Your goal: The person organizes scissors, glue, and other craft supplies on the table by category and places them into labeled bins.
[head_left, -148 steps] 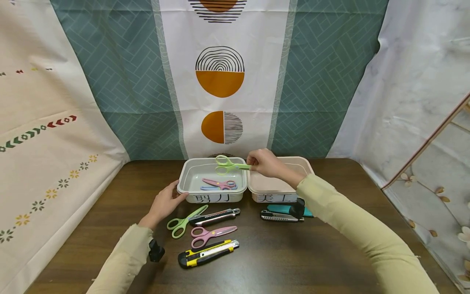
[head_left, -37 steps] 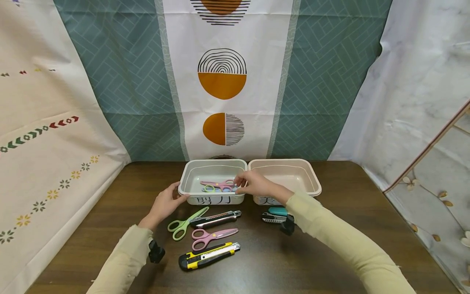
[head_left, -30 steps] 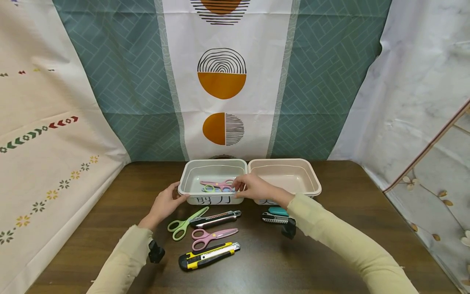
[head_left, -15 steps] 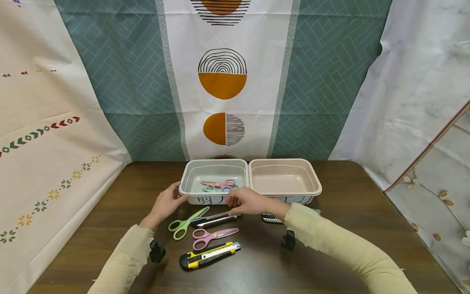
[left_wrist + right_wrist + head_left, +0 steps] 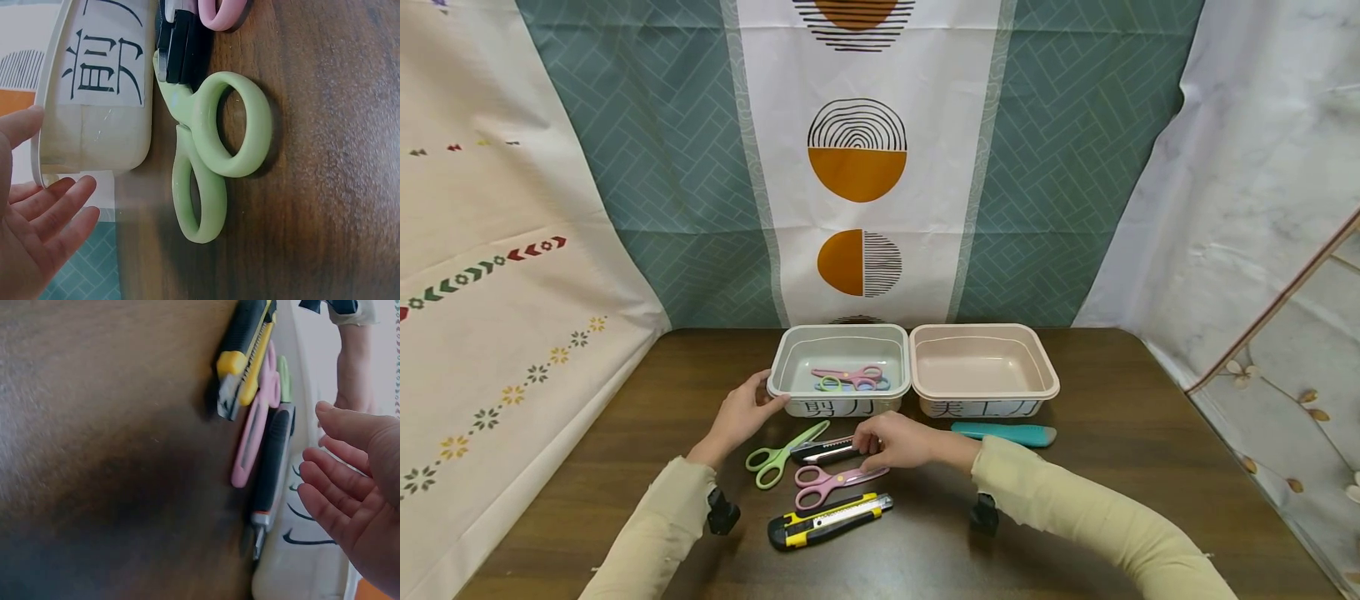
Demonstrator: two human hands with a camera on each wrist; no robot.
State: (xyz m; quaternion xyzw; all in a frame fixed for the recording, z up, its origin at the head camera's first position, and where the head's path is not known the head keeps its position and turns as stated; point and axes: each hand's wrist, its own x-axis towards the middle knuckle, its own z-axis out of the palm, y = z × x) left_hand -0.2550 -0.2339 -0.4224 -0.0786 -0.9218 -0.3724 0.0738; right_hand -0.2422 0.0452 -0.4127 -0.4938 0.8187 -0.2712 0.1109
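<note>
My right hand hovers palm-down over the near end of a black utility knife and the blades of pink scissors. In the right wrist view its fingers are spread and hold nothing, just above that black knife and the pink scissors. My left hand rests open against the left front corner of the grey-green bin, fingers straight beside the bin wall. Inside the bin lie pink, green and blue scissors. Green scissors lie on the table near my left hand.
A yellow-black utility knife lies nearest me. A teal knife lies in front of the empty pink bin, which stands right of the grey-green one. Patterned curtains close off the back and sides of the dark wooden table.
My right hand let go of the green scissors in the grey-green bin, pulled back over its front rim and came down over the black knife. My left hand has stayed at the bin corner.
</note>
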